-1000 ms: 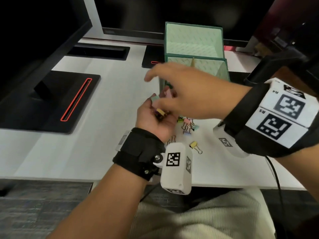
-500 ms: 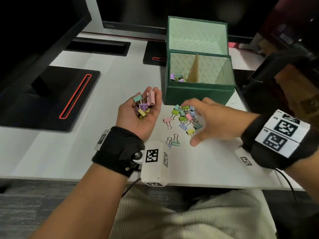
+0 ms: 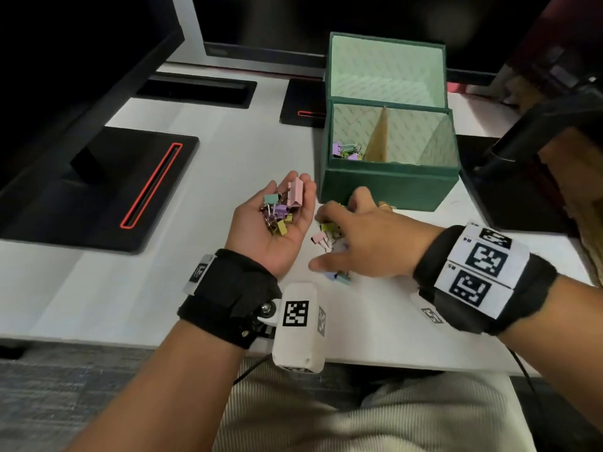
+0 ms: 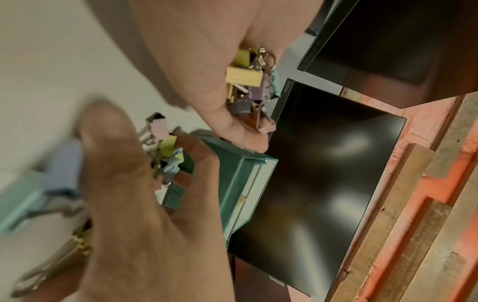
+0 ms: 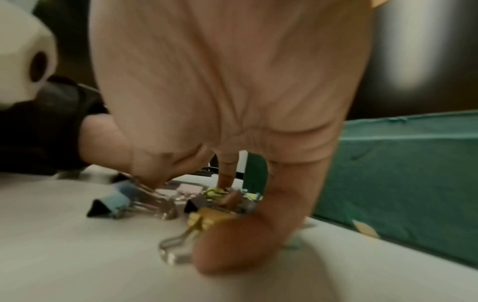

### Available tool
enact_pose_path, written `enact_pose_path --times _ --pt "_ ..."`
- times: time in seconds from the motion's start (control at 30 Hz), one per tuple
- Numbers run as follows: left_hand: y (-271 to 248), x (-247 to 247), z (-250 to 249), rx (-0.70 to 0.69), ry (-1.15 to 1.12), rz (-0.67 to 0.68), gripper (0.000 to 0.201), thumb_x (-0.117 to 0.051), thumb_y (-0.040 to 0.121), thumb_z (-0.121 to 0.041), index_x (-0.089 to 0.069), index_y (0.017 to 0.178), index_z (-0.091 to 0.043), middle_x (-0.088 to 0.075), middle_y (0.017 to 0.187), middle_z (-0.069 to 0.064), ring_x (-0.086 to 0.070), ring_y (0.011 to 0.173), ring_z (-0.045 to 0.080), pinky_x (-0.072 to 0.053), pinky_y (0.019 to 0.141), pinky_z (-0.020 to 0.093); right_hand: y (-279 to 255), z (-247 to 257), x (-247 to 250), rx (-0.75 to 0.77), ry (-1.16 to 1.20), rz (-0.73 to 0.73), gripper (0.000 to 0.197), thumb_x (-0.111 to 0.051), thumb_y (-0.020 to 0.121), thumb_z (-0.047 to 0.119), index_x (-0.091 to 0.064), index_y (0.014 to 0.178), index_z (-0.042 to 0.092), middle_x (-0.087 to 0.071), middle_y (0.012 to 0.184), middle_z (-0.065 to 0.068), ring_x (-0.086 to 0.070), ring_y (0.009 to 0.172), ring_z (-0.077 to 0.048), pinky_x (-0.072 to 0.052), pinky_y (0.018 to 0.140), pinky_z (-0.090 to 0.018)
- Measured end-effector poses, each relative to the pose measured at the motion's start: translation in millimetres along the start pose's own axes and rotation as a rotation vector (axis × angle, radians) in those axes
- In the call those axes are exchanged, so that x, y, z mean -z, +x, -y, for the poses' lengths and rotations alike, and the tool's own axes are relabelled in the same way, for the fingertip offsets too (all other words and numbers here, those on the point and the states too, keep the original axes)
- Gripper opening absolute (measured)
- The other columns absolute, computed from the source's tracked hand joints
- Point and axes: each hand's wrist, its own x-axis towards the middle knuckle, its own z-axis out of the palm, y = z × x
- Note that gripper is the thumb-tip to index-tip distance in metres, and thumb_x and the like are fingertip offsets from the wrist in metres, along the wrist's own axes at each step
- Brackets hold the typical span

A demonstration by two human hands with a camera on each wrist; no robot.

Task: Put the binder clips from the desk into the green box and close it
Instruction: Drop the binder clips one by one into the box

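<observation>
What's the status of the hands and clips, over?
Left hand palm up, cupping binder clips. Right hand curled round loose clips on desk. Green box open, few clips inside. Nothing blocking.

Green box (image 3: 388,187) open on desk (image 3: 146,288) w/ lid (image 3: 386,73) upright at back, few pastel binder clips (image 3: 346,151) in L compt; more clips (image 3: 279,212) heaped in left hand (image 3: 261,238) palm, loose pile (image 3: 326,238) on desk just in front of box.
</observation>
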Motion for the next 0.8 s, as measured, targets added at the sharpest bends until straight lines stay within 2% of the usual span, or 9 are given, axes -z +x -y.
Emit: enact_pose_path --times 0.07,0.13,0.2,0.3,0.37,0.5,0.6,0.7,0.8 --pt "0 1 0 -0.006 -0.001 -0.003 0.032 -0.048 0.099 -0.018 -0.069 0.098 0.006 -0.071 0.090 0.022 -0.072 0.078 0.034 -0.060 0.077 0.040 0 -9 2 0.033 0.096 -0.018 0.057 -0.064 0.080 0.060 -0.042 0.124 0.032 -0.031 0.114 -0.004 -0.057 0.091 -0.027 -0.054 0.078 -0.035" --pt "0 1 0 -0.014 -0.001 -0.001 0.032 -0.048 0.099 -0.018 -0.070 0.099 0.006 -0.071 0.091 0.022 -0.072 0.079 0.034 -0.061 0.076 0.041 -2 -18 4 0.048 0.161 -0.028 0.039 -0.069 0.083 0.048 -0.053 0.113 0.028 -0.033 0.111 -0.001 -0.058 0.085 -0.020 -0.052 0.061 -0.022" --pt "1 2 0 -0.015 -0.003 -0.004 0.033 -0.048 0.099 -0.019 -0.070 0.098 0.006 -0.071 0.091 0.022 -0.072 0.078 0.034 -0.061 0.075 0.041 -5 -25 5 0.061 0.209 -0.048 0.022 -0.072 0.084 0.039 -0.060 0.097 0.026 -0.037 0.109 0.000 -0.058 0.075 -0.016 -0.054 0.052 -0.020" --pt "0 2 1 -0.012 -0.006 -0.007 0.035 -0.048 0.100 -0.020 -0.070 0.098 0.007 -0.071 0.093 0.022 -0.072 0.078 0.035 -0.061 0.076 0.042 -7 -31 6 0.074 0.284 -0.094 0.011 -0.076 0.082 0.030 -0.067 0.081 0.023 -0.042 0.107 -0.001 -0.058 0.055 -0.012 -0.059 0.053 -0.028" --pt "-1 1 2 -0.006 -0.005 0.000 0.036 -0.048 0.100 -0.020 -0.070 0.097 0.008 -0.071 0.093 0.023 -0.072 0.079 0.036 -0.060 0.077 0.043 -7 -32 6 0.063 0.328 -0.120 0.010 -0.077 0.080 0.026 -0.069 0.076 0.022 -0.045 0.104 -0.001 -0.062 0.049 -0.016 -0.058 0.051 -0.027" --pt "-2 1 9 0.017 0.002 0.006 0.042 -0.047 0.099 -0.022 -0.071 0.094 0.012 -0.070 0.097 0.026 -0.071 0.084 0.037 -0.059 0.080 0.045 -5 -38 4 -0.003 0.472 -0.128 0.009 -0.077 0.078 0.018 -0.071 0.073 0.015 -0.066 0.085 -0.003 -0.065 0.047 -0.016 -0.054 0.050 -0.023" --pt "-5 0 13 0.030 0.045 -0.002 0.043 -0.046 0.099 -0.025 -0.071 0.098 0.010 -0.069 0.103 0.025 -0.071 0.085 0.036 -0.059 0.083 0.043 -4 -50 8 -0.078 0.620 -0.132 0.009 -0.077 0.079 0.011 -0.071 0.073 0.010 -0.068 0.066 -0.001 -0.063 0.048 -0.012 -0.057 0.054 -0.025" --pt "-6 -2 18 0.031 0.077 -0.008 0.042 -0.046 0.098 -0.026 -0.070 0.102 0.008 -0.069 0.105 0.024 -0.070 0.087 0.035 -0.057 0.086 0.043 -10 -52 18 -0.093 0.809 -0.170 0.008 -0.079 0.077 0.009 -0.072 0.073 0.009 -0.068 0.066 -0.006 -0.060 0.051 -0.018 -0.053 0.052 -0.022" --pt "-8 -4 26 0.025 0.113 -0.028 0.040 -0.045 0.098 -0.026 -0.068 0.109 0.006 -0.070 0.110 0.023 -0.068 0.097 0.034 -0.053 0.093 0.044 -22 -36 33 0.011 0.956 -0.255 0.007 -0.078 0.077 0.007 -0.072 0.076 0.007 -0.069 0.071 -0.007 -0.060 0.056 -0.022 -0.055 0.053 -0.025"
